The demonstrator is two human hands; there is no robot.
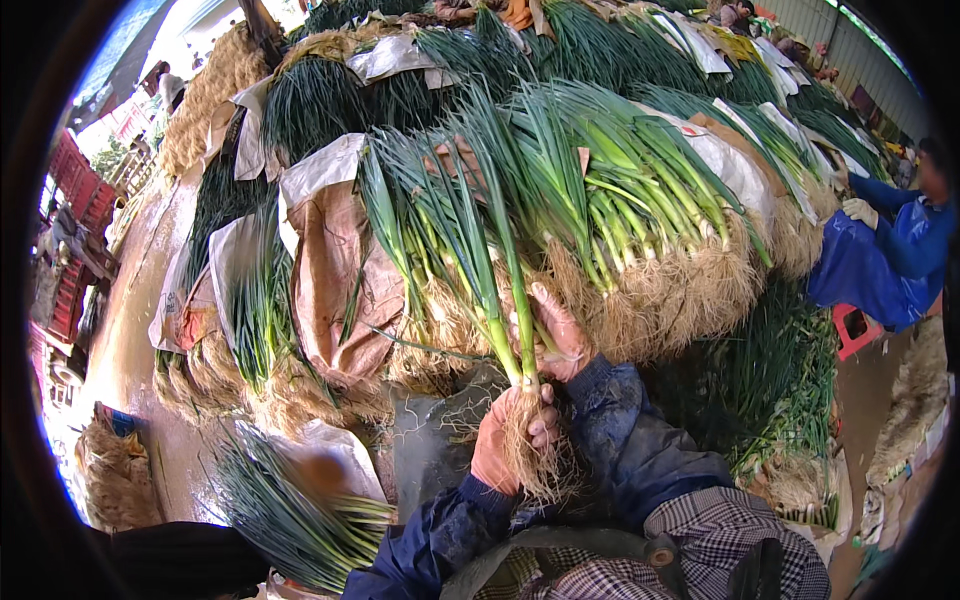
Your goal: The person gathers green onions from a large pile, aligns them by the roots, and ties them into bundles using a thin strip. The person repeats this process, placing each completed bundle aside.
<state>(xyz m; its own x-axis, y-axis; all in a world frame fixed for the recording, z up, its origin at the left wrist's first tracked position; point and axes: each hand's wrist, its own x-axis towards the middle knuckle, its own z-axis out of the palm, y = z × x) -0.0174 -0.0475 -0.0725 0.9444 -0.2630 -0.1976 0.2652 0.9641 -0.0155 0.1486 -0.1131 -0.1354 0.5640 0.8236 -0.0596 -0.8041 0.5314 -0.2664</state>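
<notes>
Two thick green onions (501, 330) stand nearly upright in front of me, their leaves reaching up over the pile. My left hand (501, 442) grips them low, around the white base and the stringy roots (536, 457). Higher up, my right hand (562, 334) is closed against the stalks from the right side, its fingers partly hidden behind them. A pale green strip (549, 341) shows at its palm. Just beyond my hands lies a row of green onions (645, 202) with their tan roots towards me.
Brown sacking (341, 277) covers onions at the left. Another bundle (307, 517) lies by my left arm, near a dark sheet (431, 442). Loose green leaves (772, 375) are heaped at the right. A person in a blue apron (870, 255) works beside a red stool (855, 330).
</notes>
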